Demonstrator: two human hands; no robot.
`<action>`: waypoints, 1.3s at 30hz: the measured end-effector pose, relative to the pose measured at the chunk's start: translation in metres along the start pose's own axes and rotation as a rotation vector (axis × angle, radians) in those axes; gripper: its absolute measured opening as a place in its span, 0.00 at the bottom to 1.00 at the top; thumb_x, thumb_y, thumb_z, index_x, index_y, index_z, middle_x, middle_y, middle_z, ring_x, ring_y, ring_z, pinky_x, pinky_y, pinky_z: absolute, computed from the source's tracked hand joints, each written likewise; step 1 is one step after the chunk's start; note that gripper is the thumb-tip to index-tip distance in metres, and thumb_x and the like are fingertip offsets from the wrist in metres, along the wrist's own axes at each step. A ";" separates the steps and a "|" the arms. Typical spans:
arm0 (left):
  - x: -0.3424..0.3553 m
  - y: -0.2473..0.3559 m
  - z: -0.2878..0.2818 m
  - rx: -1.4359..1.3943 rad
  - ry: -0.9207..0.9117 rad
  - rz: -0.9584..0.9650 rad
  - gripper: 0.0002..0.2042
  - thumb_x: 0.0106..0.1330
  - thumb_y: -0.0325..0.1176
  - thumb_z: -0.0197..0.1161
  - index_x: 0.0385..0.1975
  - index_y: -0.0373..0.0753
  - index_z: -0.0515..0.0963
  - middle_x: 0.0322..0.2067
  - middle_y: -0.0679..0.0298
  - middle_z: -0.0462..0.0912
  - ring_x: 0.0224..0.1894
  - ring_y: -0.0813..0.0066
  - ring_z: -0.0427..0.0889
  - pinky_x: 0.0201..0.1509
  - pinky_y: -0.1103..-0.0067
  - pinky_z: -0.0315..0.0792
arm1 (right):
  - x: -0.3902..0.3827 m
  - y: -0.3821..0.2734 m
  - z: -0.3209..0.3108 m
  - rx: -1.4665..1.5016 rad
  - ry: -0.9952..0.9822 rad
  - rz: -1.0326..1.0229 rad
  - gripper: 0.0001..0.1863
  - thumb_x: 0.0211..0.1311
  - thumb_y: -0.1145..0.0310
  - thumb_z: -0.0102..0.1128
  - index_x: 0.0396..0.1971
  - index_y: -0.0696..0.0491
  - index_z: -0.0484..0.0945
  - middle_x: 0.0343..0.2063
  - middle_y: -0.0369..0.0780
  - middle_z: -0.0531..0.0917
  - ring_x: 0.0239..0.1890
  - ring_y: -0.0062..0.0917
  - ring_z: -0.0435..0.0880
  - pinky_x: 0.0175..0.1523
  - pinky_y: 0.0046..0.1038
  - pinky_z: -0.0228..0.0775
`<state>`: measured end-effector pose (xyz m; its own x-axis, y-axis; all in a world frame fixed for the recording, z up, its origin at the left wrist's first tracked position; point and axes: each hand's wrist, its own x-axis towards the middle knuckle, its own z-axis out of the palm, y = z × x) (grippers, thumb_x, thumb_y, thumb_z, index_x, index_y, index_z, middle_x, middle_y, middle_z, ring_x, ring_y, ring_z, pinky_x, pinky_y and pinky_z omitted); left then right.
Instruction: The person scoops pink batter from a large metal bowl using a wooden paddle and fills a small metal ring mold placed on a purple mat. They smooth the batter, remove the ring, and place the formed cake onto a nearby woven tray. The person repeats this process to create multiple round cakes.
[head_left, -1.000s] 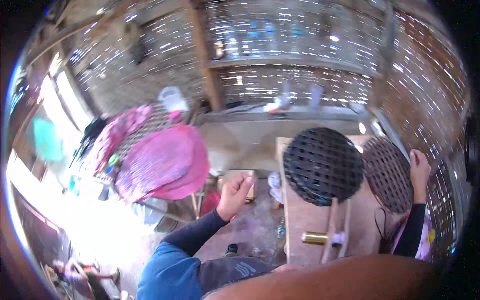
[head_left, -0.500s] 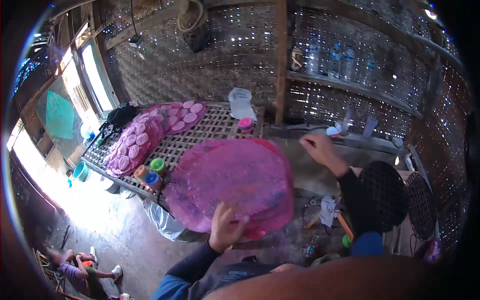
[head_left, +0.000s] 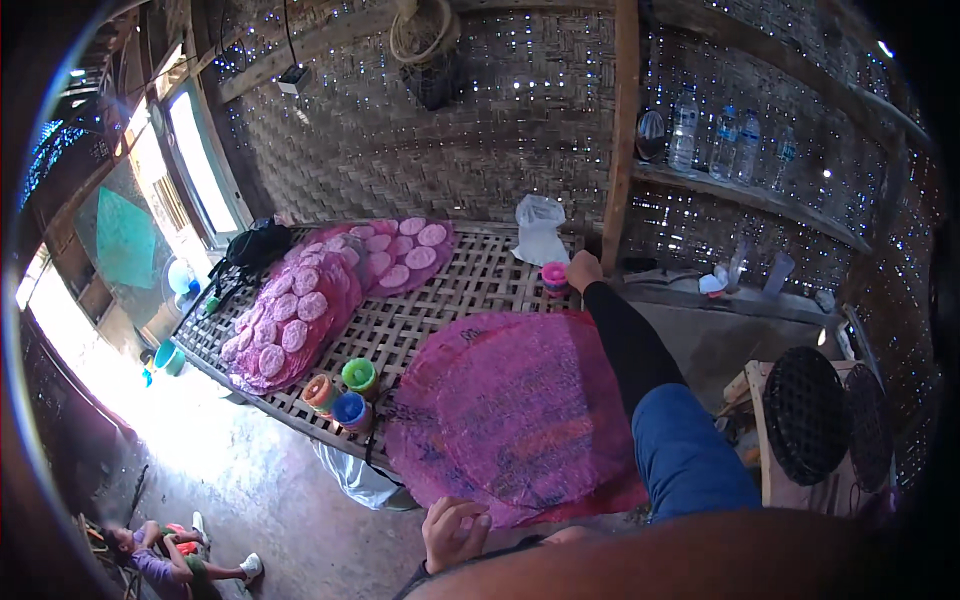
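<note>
At the right end of the woven slatted platform (head_left: 480,260), my right hand (head_left: 584,270) reaches to a pink stack of cups (head_left: 555,283); its fingertips are hidden, so I cannot tell their grip. My left hand (head_left: 456,532) is low at the near edge of crumpled pink plastic sheets (head_left: 520,425), fingers loosely bent and apart, nothing visible in them. To their left stand green (head_left: 360,377), orange (head_left: 318,395) and blue (head_left: 351,413) cup stacks. Several pale pink discs (head_left: 310,305) lie on pink plastic farther left. A white plastic bag (head_left: 540,238) sits behind the pink cups.
Black woven round trays (head_left: 805,415) lean on a wooden stand at right. Bottles sit on a wall shelf (head_left: 740,198); a ledge (head_left: 660,287) runs below. A post (head_left: 615,150) rises behind the platform. Another person (head_left: 160,560) sits on the floor at lower left, beside a bright doorway.
My view has swung left from the trays to the platform. My right hand has moved across to the pink cups, and my left hand now sits lower, off the sheets' middle.
</note>
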<state>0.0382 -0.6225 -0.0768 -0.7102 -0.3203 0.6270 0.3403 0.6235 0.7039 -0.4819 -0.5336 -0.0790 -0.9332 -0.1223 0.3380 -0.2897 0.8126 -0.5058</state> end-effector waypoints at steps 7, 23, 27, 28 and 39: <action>0.009 -0.030 0.014 -0.017 -0.065 0.129 0.08 0.42 0.24 0.65 0.23 0.37 0.77 0.22 0.62 0.78 0.24 0.69 0.76 0.29 0.77 0.68 | -0.003 -0.011 -0.007 -0.114 -0.036 -0.085 0.11 0.45 0.68 0.58 0.24 0.61 0.79 0.29 0.53 0.80 0.37 0.44 0.80 0.41 0.39 0.74; 0.028 -0.013 0.054 -0.254 -0.203 0.286 0.08 0.47 0.25 0.64 0.27 0.38 0.76 0.23 0.65 0.77 0.23 0.75 0.74 0.29 0.80 0.64 | -0.008 0.009 -0.021 0.478 -0.197 -0.079 0.09 0.54 0.67 0.57 0.23 0.57 0.80 0.16 0.36 0.77 0.19 0.18 0.73 0.23 0.24 0.64; 0.029 -0.010 0.059 -0.306 -0.256 0.267 0.08 0.49 0.27 0.62 0.30 0.39 0.75 0.24 0.66 0.76 0.24 0.77 0.72 0.29 0.81 0.64 | -0.093 -0.001 -0.127 0.875 -0.282 -0.023 0.11 0.59 0.66 0.54 0.22 0.57 0.78 0.15 0.31 0.74 0.16 0.12 0.69 0.21 0.19 0.60; 0.030 -0.008 0.066 -0.330 -0.286 0.267 0.08 0.50 0.27 0.62 0.31 0.39 0.74 0.25 0.66 0.76 0.24 0.77 0.72 0.29 0.82 0.64 | -0.110 0.015 -0.154 0.899 -0.248 -0.048 0.12 0.60 0.66 0.53 0.21 0.57 0.78 0.15 0.30 0.74 0.16 0.12 0.69 0.21 0.17 0.60; -0.012 0.057 0.184 -0.644 -0.850 -0.055 0.10 0.58 0.32 0.57 0.39 0.40 0.72 0.27 0.67 0.73 0.26 0.80 0.68 0.31 0.85 0.63 | -0.375 0.256 -0.519 0.138 0.439 0.289 0.10 0.53 0.66 0.56 0.28 0.58 0.79 0.17 0.39 0.79 0.20 0.18 0.76 0.27 0.24 0.68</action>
<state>-0.0479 -0.4519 -0.1058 -0.8468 0.4212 0.3249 0.3792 0.0496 0.9240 -0.0961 0.0155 0.0770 -0.8112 0.3681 0.4544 -0.0877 0.6916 -0.7169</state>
